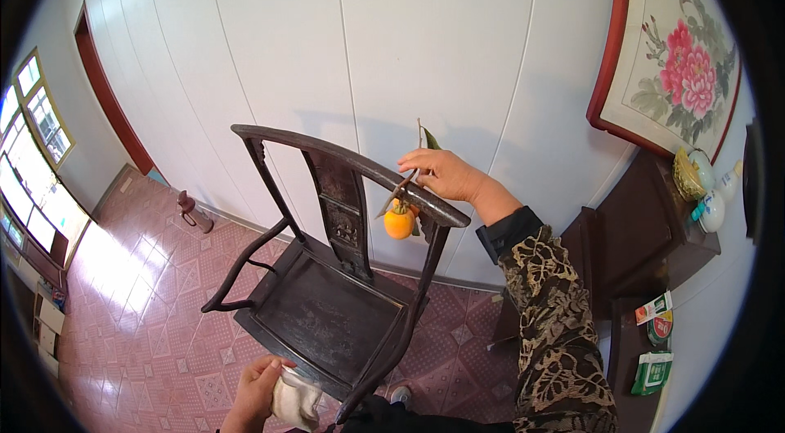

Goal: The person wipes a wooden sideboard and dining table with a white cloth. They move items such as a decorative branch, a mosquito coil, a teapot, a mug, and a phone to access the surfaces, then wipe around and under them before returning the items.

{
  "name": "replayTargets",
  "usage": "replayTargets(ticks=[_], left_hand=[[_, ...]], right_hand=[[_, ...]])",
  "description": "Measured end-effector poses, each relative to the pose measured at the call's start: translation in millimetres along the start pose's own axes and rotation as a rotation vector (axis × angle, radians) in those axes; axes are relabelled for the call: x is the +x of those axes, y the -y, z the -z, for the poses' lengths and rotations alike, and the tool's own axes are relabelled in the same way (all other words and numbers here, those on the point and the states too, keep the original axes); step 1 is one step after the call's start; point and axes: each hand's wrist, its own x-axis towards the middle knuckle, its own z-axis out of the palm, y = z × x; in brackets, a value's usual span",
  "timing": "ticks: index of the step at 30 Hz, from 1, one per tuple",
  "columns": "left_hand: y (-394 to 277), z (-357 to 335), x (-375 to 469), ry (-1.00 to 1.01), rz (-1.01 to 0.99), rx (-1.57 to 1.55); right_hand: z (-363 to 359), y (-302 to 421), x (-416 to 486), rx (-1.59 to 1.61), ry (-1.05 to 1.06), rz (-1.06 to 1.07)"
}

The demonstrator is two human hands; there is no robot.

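In my right hand [446, 174] is a thin twig [395, 192] with a green leaf [432, 140] at its upper end. An orange persimmon [399, 224] hangs from it, partly covering another orange fruit behind. The twig lies across the right end of the top rail [349, 157] of a dark wooden armchair. My left hand [257, 389] grips a whitish cloth [295, 399] at the front left of the seat [328, 316]. The chair's carved back splat [343, 221] stands upright near the wall.
White wall panels [429, 34] rise behind the chair. At right, a dark wooden cabinet [638, 224] bears a gold ornament [688, 175] and ceramic pieces. Packages [652, 373] lie on a lower shelf. A brownish bottle [195, 215] stands on the patterned tile floor [165, 335]. A framed peony painting [693, 65] hangs above.
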Motion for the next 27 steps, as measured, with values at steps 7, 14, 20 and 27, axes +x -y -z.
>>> replayTargets(ticks=[7, 14, 20, 27], left_hand=[[15.3, 6.9, 12.5, -0.027, -0.012, 0.004], [39.4, 21.1, 72.0, 0.203, 0.175, -0.275], [43.3, -53.1, 101.0, 0.577, 0.277, -0.4], [27.0, -184.2, 71.4, 0.926, 0.146, -0.289]], right_hand=[[4.0, 10.4, -2.2, -0.049, -0.113, 0.1], [-8.6, 56.7, -84.5, -0.086, -0.766, 0.125], [-159.3, 112.2, -216.1, 0.138, -0.424, -0.436], [-231.8, 135.0, -287.3, 0.52, -0.537, -0.534]])
